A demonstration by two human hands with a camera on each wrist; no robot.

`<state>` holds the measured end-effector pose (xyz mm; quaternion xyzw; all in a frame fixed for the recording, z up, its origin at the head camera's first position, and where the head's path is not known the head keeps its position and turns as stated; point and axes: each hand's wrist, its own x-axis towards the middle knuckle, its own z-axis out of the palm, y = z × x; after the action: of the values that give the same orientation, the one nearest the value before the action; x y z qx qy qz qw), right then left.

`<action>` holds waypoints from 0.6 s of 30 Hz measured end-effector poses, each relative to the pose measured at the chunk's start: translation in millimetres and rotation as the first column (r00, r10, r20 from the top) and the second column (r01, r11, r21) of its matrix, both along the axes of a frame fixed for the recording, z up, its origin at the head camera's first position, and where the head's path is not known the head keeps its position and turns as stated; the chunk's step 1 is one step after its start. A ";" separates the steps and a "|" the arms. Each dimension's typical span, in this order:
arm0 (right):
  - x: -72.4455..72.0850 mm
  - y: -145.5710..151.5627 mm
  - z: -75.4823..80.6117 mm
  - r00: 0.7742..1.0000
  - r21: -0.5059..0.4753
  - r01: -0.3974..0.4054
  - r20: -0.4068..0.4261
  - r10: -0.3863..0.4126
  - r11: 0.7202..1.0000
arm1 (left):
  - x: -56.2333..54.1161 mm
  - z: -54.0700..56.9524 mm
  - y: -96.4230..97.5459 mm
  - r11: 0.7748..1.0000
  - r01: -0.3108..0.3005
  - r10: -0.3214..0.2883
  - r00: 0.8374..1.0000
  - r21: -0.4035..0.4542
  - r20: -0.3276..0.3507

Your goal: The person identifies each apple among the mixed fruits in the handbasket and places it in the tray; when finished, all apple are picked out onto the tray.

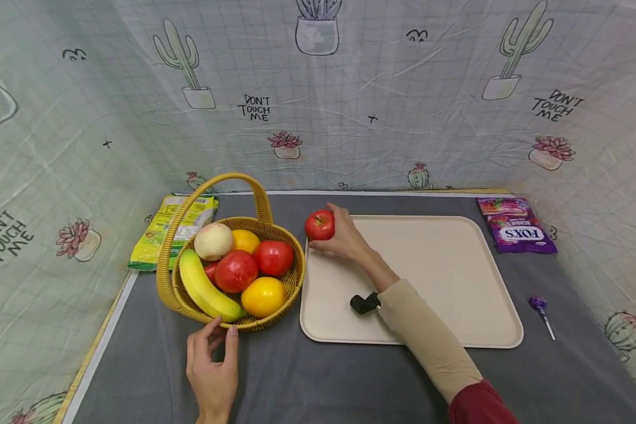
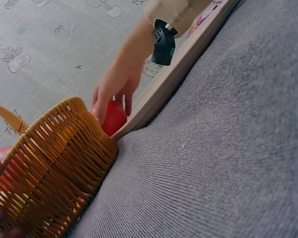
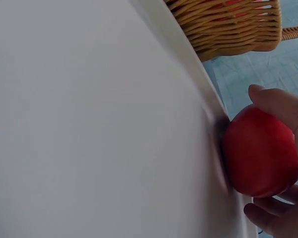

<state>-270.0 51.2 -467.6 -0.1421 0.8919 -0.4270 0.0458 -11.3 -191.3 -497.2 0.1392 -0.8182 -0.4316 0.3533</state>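
Observation:
A red apple is gripped by my right hand, thumb and fingers around its sides, at the far left corner of a beige tray. In the right wrist view the apple sits right at the tray's rim. My left hand is at the near edge of a wicker basket, its loosely bent fingertips right at the rim. Inside the basket lie a banana, a pale peach-like fruit, red fruits and orange-yellow fruits.
Behind the basket lies a yellow-green packet. To the right of the tray are a purple Fox's candy bag and a purple lollipop. The basket's tall handle arches above the fruit. Patterned cloth hangs around the grey table.

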 end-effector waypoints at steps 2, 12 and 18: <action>-0.1 1.0 2.4 1.000 0.000 0.004 -0.017 -0.004 1.000 | 0.1 0.1 -0.1 1.000 0.004 -0.004 1.000 0.003 0.001; 1.2 3.5 23.3 0.994 -0.003 0.033 -0.107 -0.034 0.999 | 0.4 1.1 0.1 1.000 0.005 -0.005 1.000 0.003 0.001; 10.1 4.1 38.0 0.991 -0.032 0.028 -0.131 -0.032 0.999 | 0.3 0.3 0.4 1.000 -0.002 0.002 1.000 0.000 -0.002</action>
<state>-259.8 55.3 -429.7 -0.1572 0.8885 -0.4306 -0.0215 -11.0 -190.9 -496.9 0.1396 -0.8177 -0.4313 0.3547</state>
